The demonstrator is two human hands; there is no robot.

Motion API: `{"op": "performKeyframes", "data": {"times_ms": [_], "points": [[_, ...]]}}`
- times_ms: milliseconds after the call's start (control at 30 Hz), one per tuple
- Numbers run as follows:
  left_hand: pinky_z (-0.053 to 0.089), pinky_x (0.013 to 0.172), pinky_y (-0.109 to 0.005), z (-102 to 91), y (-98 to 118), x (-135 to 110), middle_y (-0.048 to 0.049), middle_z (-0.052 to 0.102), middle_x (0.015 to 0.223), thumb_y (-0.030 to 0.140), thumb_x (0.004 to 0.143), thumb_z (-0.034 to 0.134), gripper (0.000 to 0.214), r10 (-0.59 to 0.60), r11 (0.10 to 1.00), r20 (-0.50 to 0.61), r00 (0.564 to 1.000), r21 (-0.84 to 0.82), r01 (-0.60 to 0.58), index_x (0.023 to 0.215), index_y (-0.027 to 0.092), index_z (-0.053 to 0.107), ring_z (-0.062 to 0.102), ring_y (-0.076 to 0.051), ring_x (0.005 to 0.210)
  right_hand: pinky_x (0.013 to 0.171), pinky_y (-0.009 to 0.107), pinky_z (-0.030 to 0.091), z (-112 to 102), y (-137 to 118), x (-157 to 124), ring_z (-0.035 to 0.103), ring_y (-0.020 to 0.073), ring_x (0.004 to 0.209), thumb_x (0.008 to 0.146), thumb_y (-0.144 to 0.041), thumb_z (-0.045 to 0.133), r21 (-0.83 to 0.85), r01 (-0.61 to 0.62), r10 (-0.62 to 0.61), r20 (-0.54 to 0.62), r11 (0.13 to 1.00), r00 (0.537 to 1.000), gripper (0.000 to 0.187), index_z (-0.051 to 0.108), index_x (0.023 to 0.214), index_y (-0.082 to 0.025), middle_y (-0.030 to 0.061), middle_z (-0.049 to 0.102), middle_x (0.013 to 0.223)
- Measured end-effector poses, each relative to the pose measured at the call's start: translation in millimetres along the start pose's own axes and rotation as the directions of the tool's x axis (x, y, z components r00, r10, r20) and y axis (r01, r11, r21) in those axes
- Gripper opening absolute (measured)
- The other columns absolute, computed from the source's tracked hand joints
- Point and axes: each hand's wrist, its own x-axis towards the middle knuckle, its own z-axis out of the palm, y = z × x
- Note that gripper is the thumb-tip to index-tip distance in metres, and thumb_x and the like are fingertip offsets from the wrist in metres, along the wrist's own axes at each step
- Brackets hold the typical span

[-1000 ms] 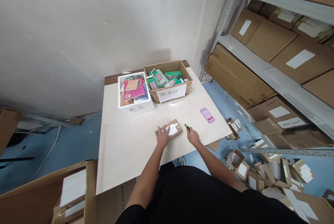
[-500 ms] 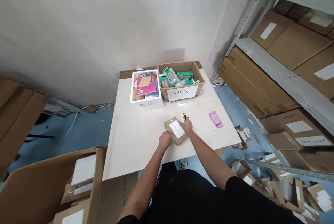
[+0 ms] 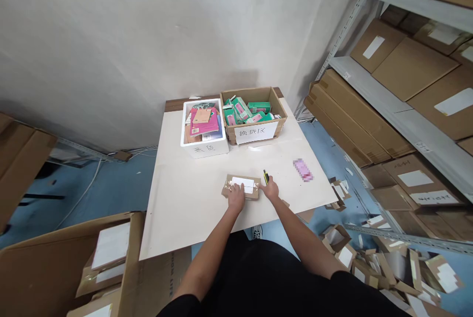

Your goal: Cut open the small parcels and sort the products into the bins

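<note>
A small taped cardboard box (image 3: 252, 192) with a white label lies flat on the white-topped table (image 3: 177, 204), its long side running left to right. My left hand (image 3: 236, 198) grips the box from the near side, fingers spread over its top and label. My right hand (image 3: 271, 189) is closed around a yellow and black utility knife (image 3: 266, 176) that points up and away from me. The right hand's thumb side is at the box's right end; whether it touches is unclear.
Behind are a white foam box (image 3: 205, 148) of booklets and an open carton (image 3: 283, 119) of green boxes. A blurred pink item (image 3: 303, 170) lies at right. A big carton (image 3: 133, 238) stands left, shelving (image 3: 369, 80) right. Opened boxes (image 3: 402, 268) litter the floor.
The cardboard box has turned from a slant to lie lengthwise across in front of me. My left hand has shifted from its side onto its top. The right hand still holds the knife.
</note>
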Motion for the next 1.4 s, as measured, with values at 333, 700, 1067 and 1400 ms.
{"op": "performKeyframes", "data": {"times_ms": [333, 700, 1067, 1400], "points": [[0.039, 0.119, -0.056, 7.0, -6.1, -13.4, -0.0140, 0.029, 0.173, 0.039, 0.099, 0.056, 0.059, 0.041, 0.997, 0.006, 0.999, -0.072, -0.040, 0.156, 0.027, 0.047, 0.021, -0.035, 0.161, 0.063, 0.023, 0.044, -38.7, 4.3, 6.3, 0.068, 0.0135, 0.061, 0.112, -0.040, 0.036, 0.000, 0.196, -0.190, 0.246, 0.981, 0.951, 0.030, 0.052, 0.132, -0.022, 0.0064, 0.075, 0.106], [0.036, 0.122, -0.060, 8.2, -3.4, -9.6, -0.0147, 0.031, 0.172, 0.038, 0.100, 0.055, 0.060, 0.025, 0.996, 0.007, 1.000, -0.089, -0.025, 0.158, 0.027, 0.046, 0.022, -0.036, 0.161, 0.081, 0.031, 0.047, -21.7, -5.6, -5.9, 0.071, 0.0273, 0.106, 0.107, -0.024, 0.047, -0.302, 0.271, -0.208, 0.224, 0.914, 0.952, 0.031, 0.055, 0.135, -0.017, 0.0166, 0.074, 0.117], [0.036, 0.123, -0.056, 8.2, -4.8, -10.4, -0.0147, 0.029, 0.173, 0.036, 0.101, 0.055, 0.058, 0.028, 0.996, 0.022, 0.999, -0.087, -0.026, 0.157, 0.024, 0.047, 0.021, -0.034, 0.161, 0.075, 0.028, 0.043, -24.8, 5.1, 2.6, 0.070, 0.0264, 0.106, 0.109, -0.033, 0.046, -0.193, 0.234, -0.191, 0.217, 0.953, 0.957, 0.029, 0.058, 0.132, -0.019, 0.0147, 0.074, 0.119], [0.038, 0.122, -0.056, 9.0, -4.9, -9.5, -0.0134, 0.029, 0.173, 0.039, 0.102, 0.054, 0.057, 0.017, 0.997, 0.022, 1.000, -0.069, -0.015, 0.158, 0.028, 0.046, 0.021, -0.034, 0.161, 0.072, 0.026, 0.042, -25.9, 7.5, 6.1, 0.070, 0.0243, 0.109, 0.110, -0.033, 0.045, -0.143, 0.235, -0.201, 0.221, 0.961, 0.955, 0.029, 0.057, 0.134, -0.022, 0.0110, 0.075, 0.119]]}}
